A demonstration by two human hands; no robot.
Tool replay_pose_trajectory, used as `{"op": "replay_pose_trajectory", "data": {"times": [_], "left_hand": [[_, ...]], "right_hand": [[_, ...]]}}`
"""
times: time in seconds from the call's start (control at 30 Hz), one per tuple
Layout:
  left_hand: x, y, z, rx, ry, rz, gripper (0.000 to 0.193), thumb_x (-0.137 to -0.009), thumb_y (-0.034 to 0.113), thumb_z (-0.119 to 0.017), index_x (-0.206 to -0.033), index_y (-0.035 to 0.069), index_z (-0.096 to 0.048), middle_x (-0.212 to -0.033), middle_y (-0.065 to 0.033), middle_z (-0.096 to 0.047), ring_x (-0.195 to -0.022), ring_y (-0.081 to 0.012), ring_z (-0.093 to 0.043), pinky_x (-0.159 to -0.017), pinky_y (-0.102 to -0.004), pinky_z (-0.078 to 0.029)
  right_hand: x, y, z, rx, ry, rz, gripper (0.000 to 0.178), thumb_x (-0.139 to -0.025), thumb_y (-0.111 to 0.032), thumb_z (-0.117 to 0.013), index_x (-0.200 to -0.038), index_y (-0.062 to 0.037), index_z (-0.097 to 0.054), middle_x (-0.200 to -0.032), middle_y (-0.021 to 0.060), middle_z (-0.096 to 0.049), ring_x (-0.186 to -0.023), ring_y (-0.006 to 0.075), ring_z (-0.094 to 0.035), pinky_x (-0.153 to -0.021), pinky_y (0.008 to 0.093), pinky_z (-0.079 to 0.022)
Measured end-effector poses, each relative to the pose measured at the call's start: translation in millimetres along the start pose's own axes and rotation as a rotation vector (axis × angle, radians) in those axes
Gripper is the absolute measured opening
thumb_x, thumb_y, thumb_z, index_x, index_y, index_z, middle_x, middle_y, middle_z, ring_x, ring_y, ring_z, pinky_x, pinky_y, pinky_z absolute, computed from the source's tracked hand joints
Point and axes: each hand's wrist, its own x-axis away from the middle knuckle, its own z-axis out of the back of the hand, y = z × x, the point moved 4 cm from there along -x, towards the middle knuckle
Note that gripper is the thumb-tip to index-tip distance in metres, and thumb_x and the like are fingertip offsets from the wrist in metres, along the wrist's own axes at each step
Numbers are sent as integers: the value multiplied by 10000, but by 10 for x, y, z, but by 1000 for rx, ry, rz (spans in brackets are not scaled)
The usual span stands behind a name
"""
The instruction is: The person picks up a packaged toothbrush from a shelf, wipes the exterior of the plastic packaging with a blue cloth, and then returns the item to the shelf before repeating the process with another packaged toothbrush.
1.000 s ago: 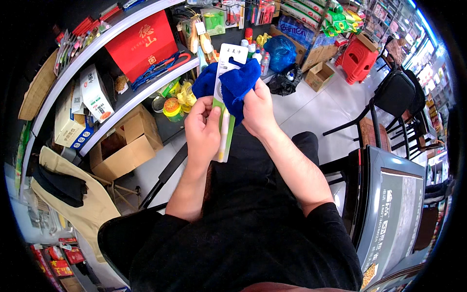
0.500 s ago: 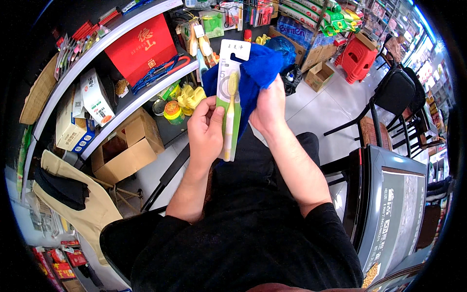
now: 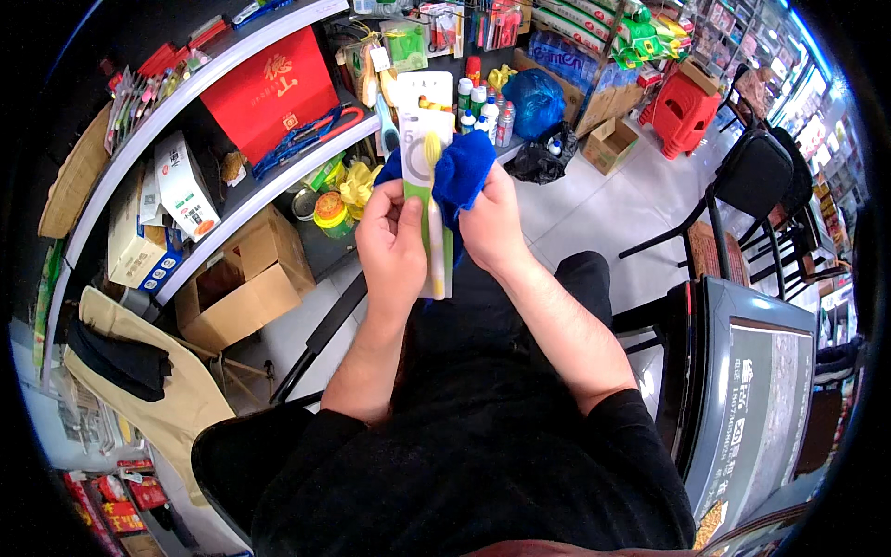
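Left hand point(image 3: 394, 243) wraps fully around the lower half of a long green-and-white carded package point(image 3: 428, 176), holding it upright in front of the chest, face toward the camera. Right hand point(image 3: 494, 227) bunches a blue cloth point(image 3: 461, 174) against the package's right edge, fingers closed on the fabric. Shelf point(image 3: 243, 200) with red box point(image 3: 269, 91) stands far left.

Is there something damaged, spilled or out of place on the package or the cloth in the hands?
Nothing stands out. The left hand holds the long green-and-white package upright and it looks intact. The right hand presses the blue cloth against it. No spill shows.
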Motion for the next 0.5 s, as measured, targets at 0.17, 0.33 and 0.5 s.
{"op": "replay_pose_trajectory", "data": {"times": [0.17, 0.33, 0.5], "left_hand": [[-59, -30, 33, 81, 24, 12, 109, -897, 30, -482, -967, -19, -549, -859, -21, -573, -764, -59, -501, -705, -195, -405], [-113, -19, 54, 49, -17, -16, 82, -895, 13, -487, -955, -14, -537, -817, -9, -571, -717, -48, -507, -659, -187, -416], [-116, 64, 103, -40, -155, 7, 83, -884, 7, -493, -948, -12, -542, -808, 1, -560, -714, -41, -498, -658, -178, -409]], "right_hand": [[92, 63, -19, 68, -44, -16, 203, -823, -43, -577, -1020, -14, -537, -924, 19, -594, -837, 70, -532, -752, 237, -448], [120, 118, 20, 128, -49, -42, 194, -828, -30, -566, -1018, -13, -535, -908, 18, -597, -833, 71, -539, -749, 234, -454], [-86, -166, -52, 92, 19, 31, 96, -840, -11, -519, -929, -23, -553, -861, 9, -599, -782, 72, -551, -692, 230, -464]]}}
